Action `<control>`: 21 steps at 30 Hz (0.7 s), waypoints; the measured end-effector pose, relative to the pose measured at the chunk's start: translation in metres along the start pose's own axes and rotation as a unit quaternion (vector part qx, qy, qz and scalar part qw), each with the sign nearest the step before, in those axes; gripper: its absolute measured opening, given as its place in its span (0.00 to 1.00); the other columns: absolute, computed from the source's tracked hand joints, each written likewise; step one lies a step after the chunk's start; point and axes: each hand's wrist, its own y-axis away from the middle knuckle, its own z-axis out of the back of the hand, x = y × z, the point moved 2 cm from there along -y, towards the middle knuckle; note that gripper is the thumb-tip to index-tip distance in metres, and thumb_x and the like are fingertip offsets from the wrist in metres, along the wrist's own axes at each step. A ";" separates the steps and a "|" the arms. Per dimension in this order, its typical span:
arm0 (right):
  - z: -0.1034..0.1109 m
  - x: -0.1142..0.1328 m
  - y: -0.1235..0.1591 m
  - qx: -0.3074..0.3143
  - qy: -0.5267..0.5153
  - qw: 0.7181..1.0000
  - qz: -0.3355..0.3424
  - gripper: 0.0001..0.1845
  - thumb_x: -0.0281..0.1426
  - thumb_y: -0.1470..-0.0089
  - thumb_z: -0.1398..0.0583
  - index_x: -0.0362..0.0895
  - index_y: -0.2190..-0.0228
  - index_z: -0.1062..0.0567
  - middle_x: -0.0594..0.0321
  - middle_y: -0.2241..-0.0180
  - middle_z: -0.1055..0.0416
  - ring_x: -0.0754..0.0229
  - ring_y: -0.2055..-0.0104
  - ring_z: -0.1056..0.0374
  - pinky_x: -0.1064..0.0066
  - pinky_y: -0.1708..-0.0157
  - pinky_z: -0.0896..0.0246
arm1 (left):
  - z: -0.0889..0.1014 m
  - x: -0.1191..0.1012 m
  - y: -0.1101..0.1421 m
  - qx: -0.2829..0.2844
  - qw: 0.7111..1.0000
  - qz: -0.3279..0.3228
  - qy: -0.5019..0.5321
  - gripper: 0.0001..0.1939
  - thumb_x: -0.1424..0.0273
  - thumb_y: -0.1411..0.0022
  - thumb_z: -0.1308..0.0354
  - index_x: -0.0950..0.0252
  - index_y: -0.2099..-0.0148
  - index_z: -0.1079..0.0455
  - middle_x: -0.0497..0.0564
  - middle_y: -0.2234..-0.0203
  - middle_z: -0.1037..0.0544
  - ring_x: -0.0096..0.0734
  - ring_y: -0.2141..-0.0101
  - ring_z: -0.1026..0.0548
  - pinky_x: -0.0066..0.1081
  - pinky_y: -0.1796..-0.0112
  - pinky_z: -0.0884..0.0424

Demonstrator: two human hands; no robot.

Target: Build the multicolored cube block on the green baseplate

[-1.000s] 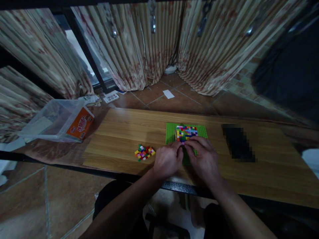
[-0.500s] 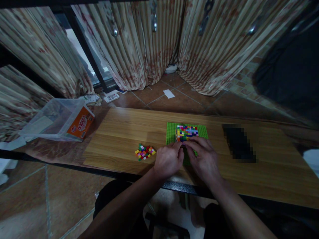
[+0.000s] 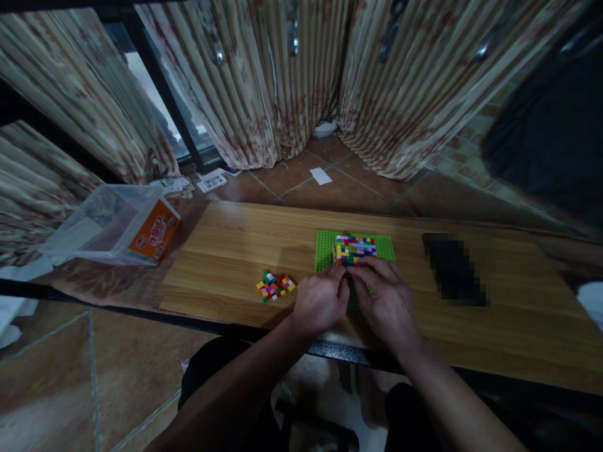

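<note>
A block of small multicoloured building bricks (image 3: 354,246) stands on a green studded baseplate (image 3: 324,251). At its near side my left hand (image 3: 321,301) is closed, its fingertips pressed together by the front edge. Opposite it, my right hand (image 3: 384,292) has thumb and fingers pinched close to the left fingertips and lies over part of the block and plate. Whatever sits between the fingertips is too small and hidden to make out. Left of my left hand, a loose pile of coloured bricks (image 3: 274,286) lies on the wooden table.
The wooden table (image 3: 226,251) has a dark front edge. A dark pixelated rectangle (image 3: 455,270) lies at the right. Beyond the left end stands a clear plastic bin (image 3: 101,223) with an orange label. Papers lie on the tiled floor behind, before patterned curtains (image 3: 264,94).
The view has shifted very slightly. Both hands stay at the near side of the brick block, with fingertips together; the loose pile looks the same.
</note>
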 end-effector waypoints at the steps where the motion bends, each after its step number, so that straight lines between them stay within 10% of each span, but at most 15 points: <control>1: 0.000 0.000 0.000 0.001 0.002 1.000 0.002 0.12 0.27 0.41 0.44 0.44 0.61 0.20 0.54 0.57 0.27 0.51 0.54 0.34 0.59 0.56 0.34 | 0.000 0.000 0.000 0.000 1.000 0.000 -0.001 0.14 0.68 0.32 0.56 0.62 0.53 0.30 0.53 0.60 0.19 0.36 0.62 0.20 0.32 0.62 0.26; 14: -0.002 0.001 -0.002 0.010 0.000 1.000 0.003 0.14 0.27 0.40 0.45 0.44 0.62 0.20 0.53 0.57 0.28 0.50 0.55 0.35 0.56 0.56 0.34 | 0.000 0.001 -0.001 0.004 0.999 0.009 0.038 0.13 0.69 0.33 0.54 0.63 0.54 0.29 0.54 0.61 0.19 0.37 0.63 0.21 0.34 0.60 0.26; 21: -0.005 -0.006 0.001 -0.011 -0.040 0.999 -0.006 0.13 0.30 0.40 0.45 0.48 0.60 0.20 0.55 0.57 0.28 0.50 0.53 0.34 0.54 0.54 0.34 | -0.001 0.010 -0.003 0.009 0.945 0.053 0.323 0.09 0.69 0.35 0.48 0.65 0.54 0.31 0.51 0.65 0.21 0.29 0.70 0.22 0.29 0.67 0.26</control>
